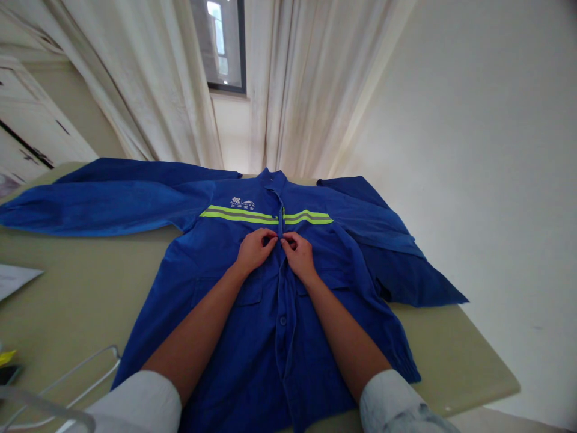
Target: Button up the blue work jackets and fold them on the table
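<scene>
Nearest the camera: two rolled white sleeves, bare forearms running up over a blue cotton work jacket point(270, 337) laid face-up and flat on the pale olive-green counter point(81, 294), collar pointing away. Clear plastic/wire hanger point(67, 385) at lower left, beside the jacket hem; a yellow-and-black item at the far left edge is too cropped to identify. White sheet of paper point(13, 278) further up the left edge. Mid-jacket: left hand point(255, 249) and right hand point(298, 255) meet at the front placket just below the chest, fingers curled tight and pinching the two placket edges together, fingertips of both hands nearly touching. One dark button point(282, 320) visible lower on the placket, between the forearms. Just past the hands: fluorescent yellow-and-grey reflective stripe point(238, 214) across the chest, white printed logo point(242, 203) above it. Both jacket sleeves spread out; the right one hangs over the counter edge. Behind: cream curtains point(288, 84), window, plain white wall.
</scene>
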Action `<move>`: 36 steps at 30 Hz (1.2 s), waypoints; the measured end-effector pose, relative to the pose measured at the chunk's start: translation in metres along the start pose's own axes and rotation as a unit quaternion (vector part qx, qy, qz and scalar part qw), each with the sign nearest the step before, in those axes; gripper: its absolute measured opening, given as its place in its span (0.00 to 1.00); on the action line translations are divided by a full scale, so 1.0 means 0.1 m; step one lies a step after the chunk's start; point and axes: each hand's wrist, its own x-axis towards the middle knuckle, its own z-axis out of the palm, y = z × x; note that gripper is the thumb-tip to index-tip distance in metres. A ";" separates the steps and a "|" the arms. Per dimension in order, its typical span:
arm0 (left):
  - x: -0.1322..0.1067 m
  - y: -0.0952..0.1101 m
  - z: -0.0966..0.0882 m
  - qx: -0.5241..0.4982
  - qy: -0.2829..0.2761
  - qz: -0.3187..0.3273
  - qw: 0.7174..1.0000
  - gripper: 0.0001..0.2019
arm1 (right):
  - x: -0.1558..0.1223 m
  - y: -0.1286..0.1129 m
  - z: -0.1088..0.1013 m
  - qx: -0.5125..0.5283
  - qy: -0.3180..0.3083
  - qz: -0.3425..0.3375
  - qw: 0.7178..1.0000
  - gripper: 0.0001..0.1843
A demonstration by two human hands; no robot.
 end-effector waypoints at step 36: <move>0.00 0.08 -0.04 0.007 0.026 0.001 1.000 0.06 | -0.04 -0.04 -0.02 -0.024 -0.001 -0.049 0.999 0.13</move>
